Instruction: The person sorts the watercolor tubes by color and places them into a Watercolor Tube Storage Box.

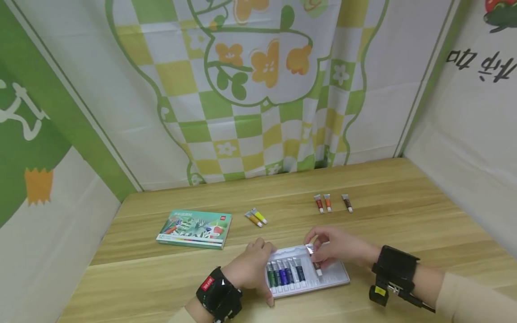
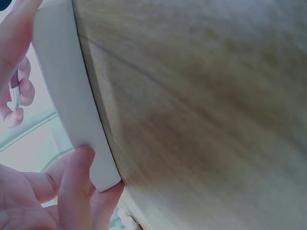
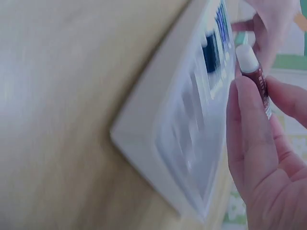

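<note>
A white plastic tray lies on the wooden table, with several paint tubes in green, blue, violet, white and dark shades side by side in its left part. My left hand grips the tray's left end, thumb at the near edge and fingers at the far side. In the left wrist view the fingertips press on the tray's white side wall. Over the tray's right part, my right hand pinches a reddish-brown paint tube between thumb and fingers, its white cap pointing toward the tray's near side.
A green illustrated paint box lies at the left. Behind the tray lie an ochre tube and a yellow tube. Farther right are a red tube, an orange tube and a dark brown tube. A patterned curtain hangs behind.
</note>
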Demonstrator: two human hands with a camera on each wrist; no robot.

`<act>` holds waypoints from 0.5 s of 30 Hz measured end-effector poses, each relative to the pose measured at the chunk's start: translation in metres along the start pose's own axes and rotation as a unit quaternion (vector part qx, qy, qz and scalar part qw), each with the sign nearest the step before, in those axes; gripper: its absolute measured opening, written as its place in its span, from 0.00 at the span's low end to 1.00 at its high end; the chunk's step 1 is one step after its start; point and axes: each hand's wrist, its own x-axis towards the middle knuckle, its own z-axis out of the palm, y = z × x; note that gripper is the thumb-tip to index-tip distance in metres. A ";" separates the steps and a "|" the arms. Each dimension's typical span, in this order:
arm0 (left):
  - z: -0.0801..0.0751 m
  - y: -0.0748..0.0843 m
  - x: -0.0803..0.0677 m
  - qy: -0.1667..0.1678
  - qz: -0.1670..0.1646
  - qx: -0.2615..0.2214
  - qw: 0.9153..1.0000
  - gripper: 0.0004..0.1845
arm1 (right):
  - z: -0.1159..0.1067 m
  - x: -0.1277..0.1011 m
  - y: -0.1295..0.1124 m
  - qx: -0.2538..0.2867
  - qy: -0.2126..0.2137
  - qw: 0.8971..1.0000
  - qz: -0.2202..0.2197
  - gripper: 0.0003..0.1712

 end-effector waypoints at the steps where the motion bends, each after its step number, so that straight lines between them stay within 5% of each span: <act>1: 0.000 0.000 0.000 0.000 0.000 0.001 1.000 0.62 | 0.003 0.001 0.000 0.001 -0.001 1.000 0.000 0.19; 15: 0.001 -0.002 0.000 0.003 0.010 0.011 1.000 0.61 | 0.030 0.005 0.009 0.007 0.033 0.999 -0.003 0.18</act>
